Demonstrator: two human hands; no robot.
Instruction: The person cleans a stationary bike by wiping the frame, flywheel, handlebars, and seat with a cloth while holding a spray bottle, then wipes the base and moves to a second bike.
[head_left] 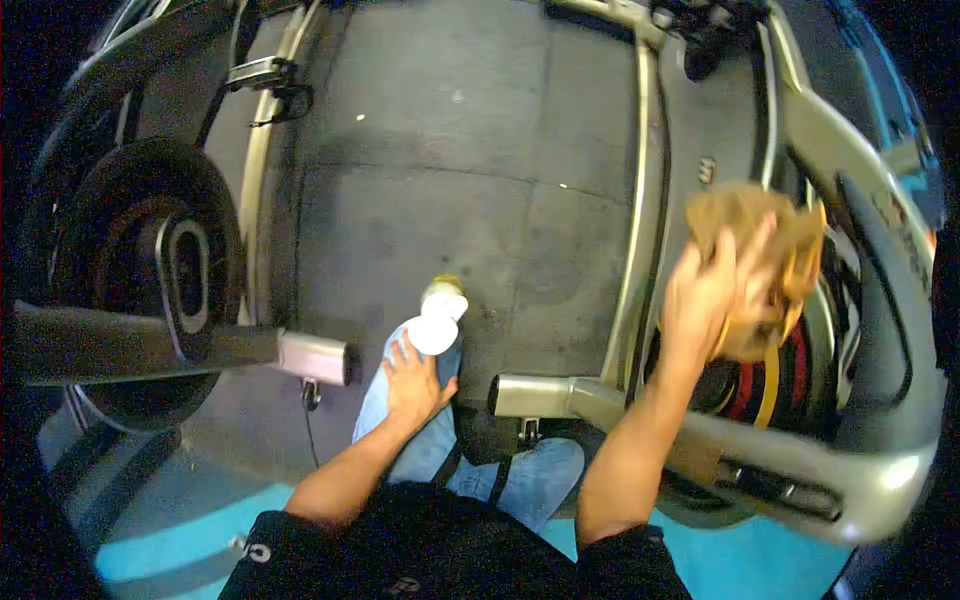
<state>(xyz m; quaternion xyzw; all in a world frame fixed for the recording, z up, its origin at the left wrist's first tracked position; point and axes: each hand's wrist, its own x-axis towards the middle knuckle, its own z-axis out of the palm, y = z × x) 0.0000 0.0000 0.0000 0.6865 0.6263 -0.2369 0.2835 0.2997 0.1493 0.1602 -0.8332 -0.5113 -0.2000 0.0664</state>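
My right hand (705, 290) is raised and grips a crumpled brown cloth (765, 250), pressed against the grey frame of the gym machine (870, 330) on the right. My left hand (415, 380) rests on my thigh in blue jeans and holds a white spray bottle (438, 318) with a yellow tip, its top pointing away from me.
Another exercise machine with a large black flywheel (150, 280) and a grey bar (150, 345) stands on the left. Red and black weight plates (770, 385) show inside the right machine. Between the two machines runs a grey tiled floor (450, 150), with a turquoise mat (180, 540) near my feet.
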